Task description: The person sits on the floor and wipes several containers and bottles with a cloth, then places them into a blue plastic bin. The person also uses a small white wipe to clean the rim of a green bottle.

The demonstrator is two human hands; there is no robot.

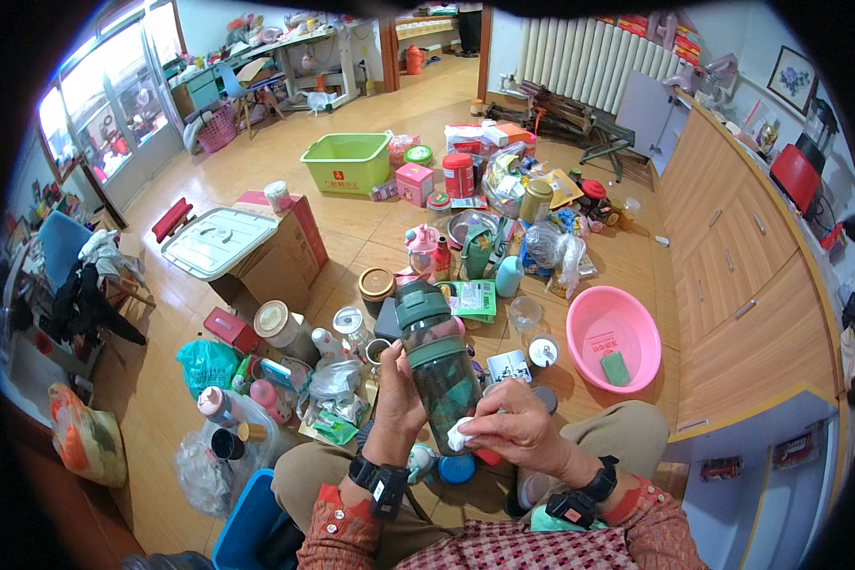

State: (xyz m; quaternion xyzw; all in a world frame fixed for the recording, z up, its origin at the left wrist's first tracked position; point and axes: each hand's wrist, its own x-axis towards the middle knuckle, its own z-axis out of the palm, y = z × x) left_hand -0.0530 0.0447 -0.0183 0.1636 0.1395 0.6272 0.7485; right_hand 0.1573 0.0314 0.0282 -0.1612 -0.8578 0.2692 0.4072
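A dark green translucent plastic water bottle [438, 367] with a green lid is held tilted above my lap. My left hand [397, 399] grips its left side, the thumb up along the wall. In the fingers of my right hand [516, 420] is a small wad of white tissue or cloth [459, 433], pressed to the bottle's lower end. Beyond the bottle on the floor stand a brown-lidded jar [377, 285], a pink cup [422, 246], a green bag [477, 249] and a light blue bottle [509, 276]. A blue lid [457, 468] lies below the bottle.
A pink basin [613, 335] holding a green scouring pad [615, 369] is at the right, beside wooden cabinets [741, 285]. Jars, bags and cups crowd the floor at left. Farther off are a cardboard box [278, 278] with a white lid [221, 239] on it and a green tub [345, 167].
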